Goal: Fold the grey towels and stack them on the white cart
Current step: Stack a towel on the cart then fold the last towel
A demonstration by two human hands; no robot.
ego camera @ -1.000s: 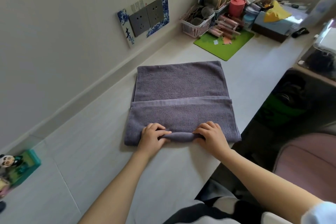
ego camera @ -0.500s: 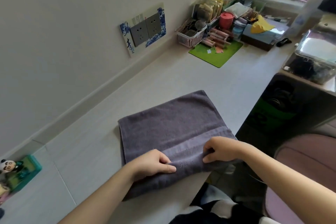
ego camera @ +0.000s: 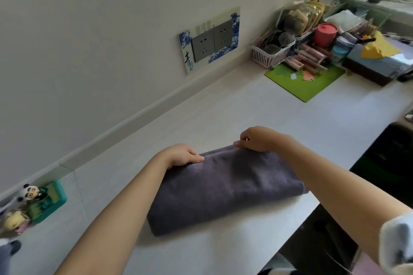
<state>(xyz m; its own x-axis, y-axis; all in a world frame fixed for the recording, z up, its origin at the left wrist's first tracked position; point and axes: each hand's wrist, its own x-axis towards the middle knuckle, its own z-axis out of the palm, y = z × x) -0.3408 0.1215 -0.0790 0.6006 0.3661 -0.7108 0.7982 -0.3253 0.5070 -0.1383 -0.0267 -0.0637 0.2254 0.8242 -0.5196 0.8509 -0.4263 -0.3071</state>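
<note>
**Both hands grip far edge of folded grey towel on white counter**

A pale counter (ego camera: 223,118) runs along a cream wall (ego camera: 89,29) and carries everything in view. The grey towel (ego camera: 223,185) lies folded into a thick, long bundle near the counter's front edge, slanting from the lower left up toward the right, its right end close to the edge where the counter drops off. A person's two bare forearms reach over it. The left hand (ego camera: 182,155) is curled shut on the far-left corner of the bundle, thumb on top of the cloth. The right hand (ego camera: 259,138) is bent at the far-right corner, fingertips pinched together on the fold. Toward the counter's far right corner sit a green mat (ego camera: 312,82), a white slatted basket (ego camera: 268,56) and a red cup (ego camera: 324,32) amid blurred clutter. A double socket (ego camera: 212,43) with a blue-and-white surround is fixed to the wall. At the counter's left end stands a small panda figure (ego camera: 29,192) beside a teal box (ego camera: 51,201).
</note>
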